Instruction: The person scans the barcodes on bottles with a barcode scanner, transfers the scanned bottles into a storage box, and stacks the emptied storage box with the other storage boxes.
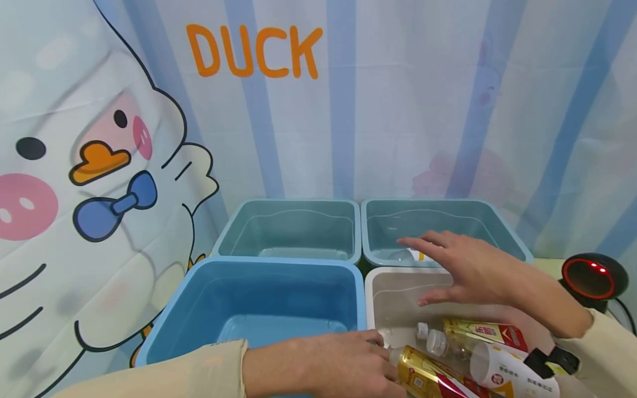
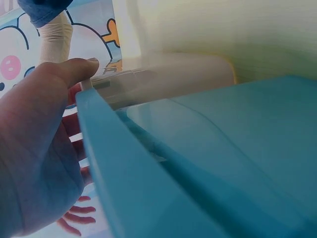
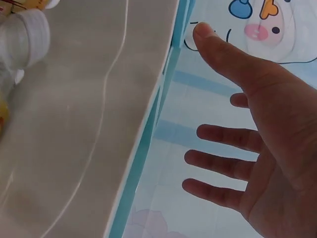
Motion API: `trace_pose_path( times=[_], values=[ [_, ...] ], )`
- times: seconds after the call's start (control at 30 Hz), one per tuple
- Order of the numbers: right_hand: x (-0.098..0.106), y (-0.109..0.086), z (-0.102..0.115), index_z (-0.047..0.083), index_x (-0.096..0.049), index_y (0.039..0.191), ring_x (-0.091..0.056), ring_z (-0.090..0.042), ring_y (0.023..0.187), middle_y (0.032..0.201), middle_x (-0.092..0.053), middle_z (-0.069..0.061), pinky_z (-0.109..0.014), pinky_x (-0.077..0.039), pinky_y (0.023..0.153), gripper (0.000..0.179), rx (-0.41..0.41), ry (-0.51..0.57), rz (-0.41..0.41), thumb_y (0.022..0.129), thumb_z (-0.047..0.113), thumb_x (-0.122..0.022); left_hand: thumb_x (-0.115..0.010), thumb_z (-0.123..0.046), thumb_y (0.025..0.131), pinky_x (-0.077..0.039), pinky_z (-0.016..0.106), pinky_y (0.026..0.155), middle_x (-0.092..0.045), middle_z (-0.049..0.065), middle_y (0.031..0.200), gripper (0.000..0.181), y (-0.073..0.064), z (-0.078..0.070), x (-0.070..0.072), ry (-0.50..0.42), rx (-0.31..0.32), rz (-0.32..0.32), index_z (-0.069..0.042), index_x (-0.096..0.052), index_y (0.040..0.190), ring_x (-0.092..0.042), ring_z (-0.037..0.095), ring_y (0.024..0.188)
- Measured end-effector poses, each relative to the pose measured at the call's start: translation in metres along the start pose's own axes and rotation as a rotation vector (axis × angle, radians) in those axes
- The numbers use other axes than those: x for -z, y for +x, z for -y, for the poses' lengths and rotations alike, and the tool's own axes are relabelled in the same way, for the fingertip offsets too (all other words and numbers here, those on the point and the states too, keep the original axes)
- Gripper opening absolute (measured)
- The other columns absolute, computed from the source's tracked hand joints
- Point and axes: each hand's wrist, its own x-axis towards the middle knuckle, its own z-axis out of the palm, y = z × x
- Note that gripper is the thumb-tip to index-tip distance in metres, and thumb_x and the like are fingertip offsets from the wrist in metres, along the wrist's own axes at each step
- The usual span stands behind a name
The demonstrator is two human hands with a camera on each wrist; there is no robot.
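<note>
My right hand (image 1: 470, 271) is raised over the back edge of the beige bin (image 1: 393, 282), thumb and fingers spread and holding nothing; its palm faces the right wrist view. Low at the front, my left hand (image 1: 348, 365) reaches across the divide between the blue bin (image 1: 164, 315) and the beige bin. In the left wrist view its thumb (image 2: 79, 69) lies by a bin corner, with the other fingers partly hidden behind the rim. Close to those fingers lies a gold and red bottle (image 1: 423, 376). Beside it are a white-labelled bottle (image 1: 515, 373) and another gold-labelled bottle (image 1: 483, 331).
Two teal bins stand behind, a left one (image 1: 288, 202) and a right one (image 1: 502, 232). A clear bottle with a white and orange label (image 1: 417, 254) lies in the right one. A black device with a red-lit ring (image 1: 594, 276) stands at the right. A duck-print curtain (image 1: 398, 110) hangs behind.
</note>
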Motion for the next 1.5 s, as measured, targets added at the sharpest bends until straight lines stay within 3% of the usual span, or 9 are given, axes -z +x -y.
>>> trace_pose_path(
  times=[0.2,0.4,0.7,0.93,1.1,1.33,1.5],
  values=[
    [-0.005,-0.018,0.009,0.025,-0.044,0.158,-0.063,-0.025,0.119,0.141,-0.060,-0.003,-0.048,-0.058,0.086,0.092,-0.011,0.073,0.064,0.085,0.078,-0.064,-0.063,-0.049,0.101,-0.028,0.021,0.115,-0.064,-0.020,0.134,0.044,0.001,-0.001,0.000,0.016,0.001,0.000,-0.035,-0.061,0.143,-0.052,-0.005,0.123],
    [-0.010,-0.026,0.008,0.024,-0.047,0.154,-0.062,-0.022,0.115,0.141,-0.059,-0.002,-0.043,-0.058,0.084,0.093,-0.057,0.159,0.203,0.082,0.080,-0.065,-0.061,-0.049,0.103,-0.028,0.021,0.115,-0.064,-0.020,0.134,0.043,0.001,-0.001,0.000,0.021,0.001,0.000,-0.035,-0.061,0.143,-0.052,-0.004,0.125],
    [-0.027,-0.036,0.003,0.028,-0.050,0.151,-0.059,-0.025,0.122,0.148,-0.055,0.000,-0.054,-0.054,0.094,0.089,-0.083,0.286,0.333,0.079,0.075,-0.072,-0.059,-0.048,0.105,-0.028,0.024,0.116,-0.063,-0.020,0.135,0.041,0.001,-0.003,-0.001,0.054,-0.010,-0.001,-0.035,-0.060,0.144,-0.052,-0.003,0.124],
    [-0.040,-0.043,0.000,0.029,-0.053,0.144,-0.061,-0.016,0.107,0.129,-0.062,0.009,-0.047,-0.056,0.088,0.084,-0.119,0.369,0.412,0.076,0.068,-0.082,-0.060,-0.048,0.104,-0.028,0.025,0.116,-0.063,-0.020,0.135,0.041,0.001,-0.004,-0.001,0.055,0.008,0.001,-0.036,-0.060,0.143,-0.053,-0.003,0.124],
    [-0.047,-0.044,-0.004,0.031,-0.057,0.139,-0.063,-0.012,0.105,0.124,-0.064,0.014,-0.046,-0.057,0.089,0.078,-0.155,0.422,0.482,0.074,0.060,-0.088,-0.060,-0.048,0.104,-0.029,0.025,0.116,-0.063,-0.020,0.135,0.041,0.001,-0.005,-0.001,0.075,0.009,0.005,-0.037,-0.060,0.143,-0.053,-0.003,0.125],
    [-0.059,-0.047,-0.007,0.022,-0.060,0.136,-0.060,-0.005,0.094,0.110,-0.062,0.020,-0.036,-0.054,0.080,0.083,-0.117,0.392,0.497,0.070,0.062,-0.090,-0.060,-0.047,0.104,-0.029,0.025,0.116,-0.063,-0.020,0.135,0.040,0.001,-0.005,-0.001,0.094,0.009,0.002,-0.036,-0.060,0.143,-0.053,-0.002,0.124],
    [-0.061,-0.049,-0.008,0.024,-0.061,0.134,-0.056,-0.005,0.092,0.107,-0.059,0.020,-0.032,-0.052,0.078,0.079,-0.144,0.411,0.534,0.069,0.055,-0.094,-0.061,-0.047,0.104,-0.029,0.025,0.116,-0.063,-0.020,0.134,0.040,0.001,-0.005,-0.002,0.089,0.007,-0.004,-0.036,-0.060,0.143,-0.053,-0.002,0.124]
  ],
)
